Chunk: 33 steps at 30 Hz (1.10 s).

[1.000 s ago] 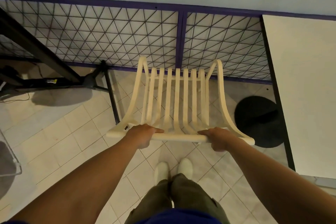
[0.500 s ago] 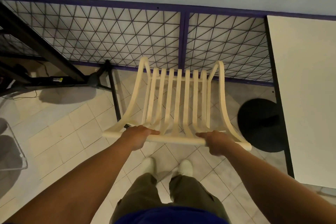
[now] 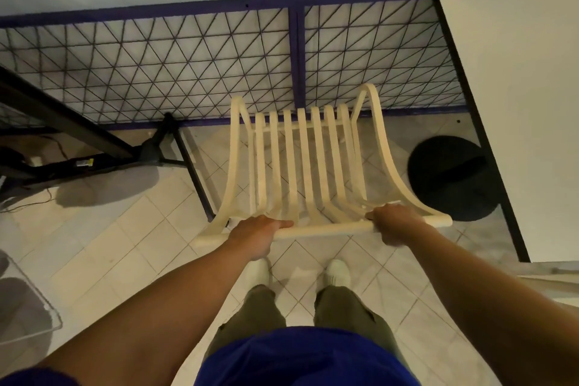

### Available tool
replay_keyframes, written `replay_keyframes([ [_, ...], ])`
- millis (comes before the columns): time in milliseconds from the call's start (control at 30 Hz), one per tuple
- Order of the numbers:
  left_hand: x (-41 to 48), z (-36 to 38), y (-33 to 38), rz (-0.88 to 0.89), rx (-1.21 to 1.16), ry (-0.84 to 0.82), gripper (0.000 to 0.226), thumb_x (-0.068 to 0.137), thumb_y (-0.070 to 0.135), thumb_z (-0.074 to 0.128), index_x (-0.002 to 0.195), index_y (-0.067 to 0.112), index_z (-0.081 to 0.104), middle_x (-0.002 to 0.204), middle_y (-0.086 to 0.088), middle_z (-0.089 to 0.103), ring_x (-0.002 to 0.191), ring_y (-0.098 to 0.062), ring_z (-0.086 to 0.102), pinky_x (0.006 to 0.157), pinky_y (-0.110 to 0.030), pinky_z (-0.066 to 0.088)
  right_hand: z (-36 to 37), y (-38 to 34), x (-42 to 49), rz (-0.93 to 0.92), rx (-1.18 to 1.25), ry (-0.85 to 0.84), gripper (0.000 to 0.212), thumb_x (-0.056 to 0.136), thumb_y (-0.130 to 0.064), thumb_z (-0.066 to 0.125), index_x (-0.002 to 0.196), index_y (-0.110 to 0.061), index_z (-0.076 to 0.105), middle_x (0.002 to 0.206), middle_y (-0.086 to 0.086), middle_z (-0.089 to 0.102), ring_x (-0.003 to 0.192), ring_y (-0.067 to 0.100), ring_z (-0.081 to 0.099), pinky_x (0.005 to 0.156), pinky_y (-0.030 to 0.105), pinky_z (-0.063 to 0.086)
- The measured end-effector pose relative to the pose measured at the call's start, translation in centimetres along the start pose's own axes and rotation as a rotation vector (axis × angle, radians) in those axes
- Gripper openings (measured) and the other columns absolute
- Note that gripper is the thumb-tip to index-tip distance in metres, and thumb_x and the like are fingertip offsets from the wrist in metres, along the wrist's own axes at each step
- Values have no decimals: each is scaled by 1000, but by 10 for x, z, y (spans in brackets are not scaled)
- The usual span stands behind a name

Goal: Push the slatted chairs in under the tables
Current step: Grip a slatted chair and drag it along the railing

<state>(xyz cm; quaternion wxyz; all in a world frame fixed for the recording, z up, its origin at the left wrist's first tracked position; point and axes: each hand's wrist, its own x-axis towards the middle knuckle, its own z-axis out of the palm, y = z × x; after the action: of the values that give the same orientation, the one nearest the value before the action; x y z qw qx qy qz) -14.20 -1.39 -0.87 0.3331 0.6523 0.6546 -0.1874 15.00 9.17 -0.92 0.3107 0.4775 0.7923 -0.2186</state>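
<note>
A cream slatted chair (image 3: 305,166) stands on the tiled floor in front of me, seen from above and behind. My left hand (image 3: 257,233) grips the left part of its top rail. Over the right part of the same rail curl the fingers of my right hand (image 3: 395,222). The white table (image 3: 526,103) with a black edge lies to the right of the chair, its round black base (image 3: 451,178) on the floor beside the chair's right side. The chair sits left of the table, not under it.
A purple-framed wire mesh fence (image 3: 188,72) runs along the wall just beyond the chair. A black stand with angled legs (image 3: 163,147) and cables sits at left. A clear container's corner (image 3: 31,313) shows at lower left. My feet (image 3: 297,273) are behind the chair.
The chair and both hands have shifted to the right, toward the white table. My feet have stepped apart. Both hands keep their grip on the rail.
</note>
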Motion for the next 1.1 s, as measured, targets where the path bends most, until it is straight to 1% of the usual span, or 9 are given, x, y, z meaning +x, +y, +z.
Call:
replay_keyframes([
  [200,1,-10,-28,8,52,-5,88,93,-5,60,154,52,31,128,-4,60,103,-26,63,84,-41,50,3,-28,-1,24,30,-10,42,90,-14,65,129,-28,61,107,-3,65,102,20,66,95,40,55],
  [300,5,-15,-41,21,65,-10,88,94,-4,60,153,54,31,125,-3,60,94,-24,61,82,-42,53,4,-39,-2,53,55,9,41,91,-14,65,130,-28,60,107,-2,64,101,20,65,95,40,55],
  [400,8,-21,-49,44,80,-21,87,94,-4,58,153,54,30,119,-3,59,84,-20,54,72,-36,49,4,-47,-2,80,50,10,41,92,-15,64,131,-28,59,106,-3,63,99,19,65,93,38,55],
  [500,10,-29,-55,72,110,-25,84,96,-3,55,154,52,30,119,-4,58,83,-19,52,69,-34,44,7,-58,-5,123,54,11,44,91,-14,65,133,-28,58,108,-2,63,99,20,65,93,38,54],
  [600,13,-34,-63,105,144,-25,81,96,-1,58,154,51,32,119,-4,59,86,-20,54,73,-35,48,11,-67,-8,163,100,19,46,92,-15,64,135,-28,56,113,-1,63,102,20,64,94,37,53],
  [767,22,-46,-75,159,211,-65,85,94,1,64,153,52,32,122,-3,58,98,-23,61,84,-39,56,20,-82,-14,195,156,56,39,92,-18,64,130,-26,58,108,-1,63,97,19,64,89,38,55],
  [900,28,-58,-77,170,234,-102,86,92,0,65,150,56,34,116,-3,55,91,-25,62,78,-43,61,28,-92,-22,249,250,85,35,92,-19,65,125,-26,60,105,-2,62,94,18,64,89,38,56],
  [1000,34,-66,-77,229,320,-98,88,92,1,65,150,57,32,120,-2,56,94,-24,60,84,-42,57,32,-97,-27,269,306,91,30,92,-19,64,121,-25,61,102,-2,62,91,17,64,87,36,56],
  [1100,40,-74,-76,275,378,-109,85,95,-2,56,151,56,32,116,-1,53,90,-22,54,81,-39,51,36,-103,-31,294,342,92,26,93,-19,64,118,-25,62,97,-3,60,87,16,63,83,32,55],
])
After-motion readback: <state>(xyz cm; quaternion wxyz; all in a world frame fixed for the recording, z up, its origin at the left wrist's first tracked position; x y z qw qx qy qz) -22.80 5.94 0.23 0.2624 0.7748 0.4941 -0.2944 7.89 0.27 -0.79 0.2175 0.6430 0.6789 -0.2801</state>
